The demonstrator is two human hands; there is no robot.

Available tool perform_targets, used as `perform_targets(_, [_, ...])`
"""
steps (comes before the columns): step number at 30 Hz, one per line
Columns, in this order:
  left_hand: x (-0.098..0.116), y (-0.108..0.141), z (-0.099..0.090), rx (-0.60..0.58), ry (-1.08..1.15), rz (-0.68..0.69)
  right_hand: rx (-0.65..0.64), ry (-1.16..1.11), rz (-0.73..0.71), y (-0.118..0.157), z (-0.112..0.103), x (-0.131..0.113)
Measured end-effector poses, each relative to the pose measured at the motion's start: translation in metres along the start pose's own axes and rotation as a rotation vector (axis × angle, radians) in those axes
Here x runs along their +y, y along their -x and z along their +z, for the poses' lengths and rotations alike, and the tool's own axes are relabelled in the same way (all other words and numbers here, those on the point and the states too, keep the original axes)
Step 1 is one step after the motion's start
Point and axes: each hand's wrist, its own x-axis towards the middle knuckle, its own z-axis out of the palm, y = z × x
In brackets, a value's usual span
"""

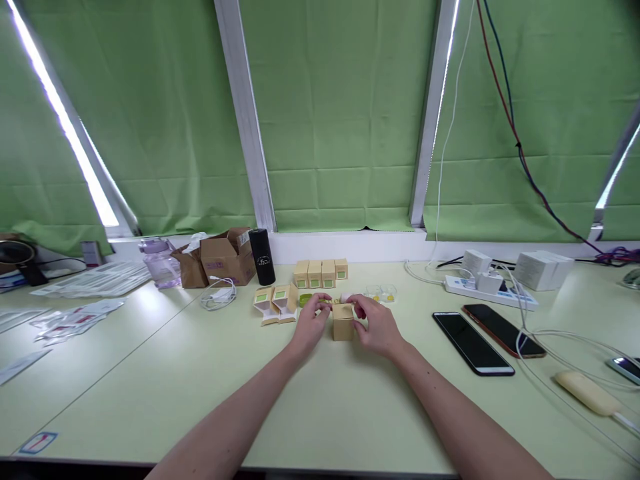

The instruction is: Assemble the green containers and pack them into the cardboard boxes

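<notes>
A small brown cardboard box stands upright on the table between my hands. My right hand has its thumb and fingers bent round the box's right side and top edge. At the upper left edge of the box are the fingertips of my left hand, pinched together; what they hold, if anything, is too small to tell. Behind the hands lie a green item and a clear plastic tray with yellow bits. Several small boxes form a row at the back, and two opened boxes lie left of my left hand.
At the back left are a purple bottle, a large carton, a black cylinder and a coiled cable. Two phones, a power strip, white boxes and loose cables occupy the right.
</notes>
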Motion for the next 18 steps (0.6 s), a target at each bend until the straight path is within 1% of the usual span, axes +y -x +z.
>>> perform_targets(3, [-0.001, -0.001, -0.001, 0.048, -0.045, -0.005, 0.000, 0.034, 0.098, -0.003, 0.002, 0.004])
perform_targets(6, [0.000, -0.001, -0.003, 0.078, -0.099, -0.035, -0.015, 0.106, 0.247, -0.006, 0.005, 0.004])
perform_targets(8, [0.002, 0.000, -0.004, 0.105, -0.166, -0.048, -0.055, 0.171, 0.346, -0.006, 0.006, 0.004])
perform_targets(10, [0.002, -0.001, -0.005, 0.139, -0.241, -0.044, -0.137, 0.238, 0.410, -0.006, 0.007, 0.005])
perform_targets(13, [0.002, -0.001, -0.006, 0.180, -0.317, 0.002, -0.251, 0.304, 0.420, -0.005, 0.009, 0.007])
perform_targets(15, [0.004, 0.000, -0.006, 0.180, -0.360, 0.067, -0.283, 0.315, 0.403, -0.004, 0.011, 0.008])
perform_targets(18, [0.010, 0.004, -0.005, 0.100, -0.434, 0.200, -0.299, 0.324, 0.395, -0.003, 0.013, 0.008])
